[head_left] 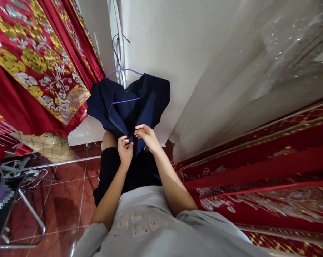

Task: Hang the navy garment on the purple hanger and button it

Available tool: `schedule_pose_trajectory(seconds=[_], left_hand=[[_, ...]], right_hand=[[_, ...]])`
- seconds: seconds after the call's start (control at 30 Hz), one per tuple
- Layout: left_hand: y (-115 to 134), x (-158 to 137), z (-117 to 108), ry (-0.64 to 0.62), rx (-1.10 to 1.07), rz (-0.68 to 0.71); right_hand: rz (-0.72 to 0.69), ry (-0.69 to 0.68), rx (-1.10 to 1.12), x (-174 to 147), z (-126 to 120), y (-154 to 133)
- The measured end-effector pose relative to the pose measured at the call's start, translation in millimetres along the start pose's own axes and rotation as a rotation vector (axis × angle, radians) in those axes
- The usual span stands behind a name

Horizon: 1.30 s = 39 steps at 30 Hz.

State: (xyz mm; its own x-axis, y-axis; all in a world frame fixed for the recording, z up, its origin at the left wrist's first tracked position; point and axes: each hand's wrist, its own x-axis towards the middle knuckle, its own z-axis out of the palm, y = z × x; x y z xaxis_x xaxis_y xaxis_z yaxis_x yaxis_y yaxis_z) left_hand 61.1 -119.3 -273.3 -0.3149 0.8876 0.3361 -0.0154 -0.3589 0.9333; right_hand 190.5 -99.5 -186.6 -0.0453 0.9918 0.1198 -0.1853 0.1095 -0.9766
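Note:
A sleeveless-looking navy blue garment (150, 98) hangs by its shoulders on a purple wire hanger (133, 71), its front parted at the neck. Low on the front edge, my left hand (125, 150) is closed on the cloth, thumb and fingers bent together around the edge. Just to the right, my right hand (147, 136) has its fingers stretched and slightly apart, close against the other front panel. Whether its fingertips touch the cloth is hard to tell. The garment's lower end hangs down in front of my dark shorts (108, 171).
Red embroidered drapery (43, 64) hangs at the upper left, and more red decorated cloth (258, 171) lies along the right. Behind the garment is a pale wall (164, 35). A metal-framed chair (33, 210) stands on the red tiled floor (67, 203) at the lower left.

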Motion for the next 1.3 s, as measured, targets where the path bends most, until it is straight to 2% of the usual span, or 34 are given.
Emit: schedule_pose_trajectory(seconds=[0.07, 0.2, 0.37, 0.5, 0.6, 1.03, 1.3], left_hand=[[2.6, -0.5, -2.1, 0.033, 0.031, 0.008], [13.8, -7.8, -2.0, 0.081, 0.039, 0.037], [38.5, -15.4, 1.3, 0.077, 0.084, 0.102], [58.8, -17.1, 4.8, -0.008, 0.043, 0.12], [67.7, -19.2, 5.2, -0.062, -0.001, 0.098], [75.7, -24.6, 9.7, 0.036, -0.02, 0.119], [80.4, -15.8, 8.1, 0.017, -0.011, 0.103]], right_hand=[[0.002, -0.085, 0.002, -3.6, 0.2, 0.5], [0.026, -0.281, -0.133, -9.4, 1.6, 12.9], [-0.05, -0.387, -0.147, -13.8, 0.1, 6.5], [-0.187, -0.332, -0.172, -18.6, -5.4, -6.4], [-0.222, -0.302, -0.202, -21.6, -11.2, -10.4], [-0.164, -0.429, -0.24, -22.7, -22.8, -33.1], [-0.221, -0.384, -0.285, -29.4, -18.0, -29.2]])
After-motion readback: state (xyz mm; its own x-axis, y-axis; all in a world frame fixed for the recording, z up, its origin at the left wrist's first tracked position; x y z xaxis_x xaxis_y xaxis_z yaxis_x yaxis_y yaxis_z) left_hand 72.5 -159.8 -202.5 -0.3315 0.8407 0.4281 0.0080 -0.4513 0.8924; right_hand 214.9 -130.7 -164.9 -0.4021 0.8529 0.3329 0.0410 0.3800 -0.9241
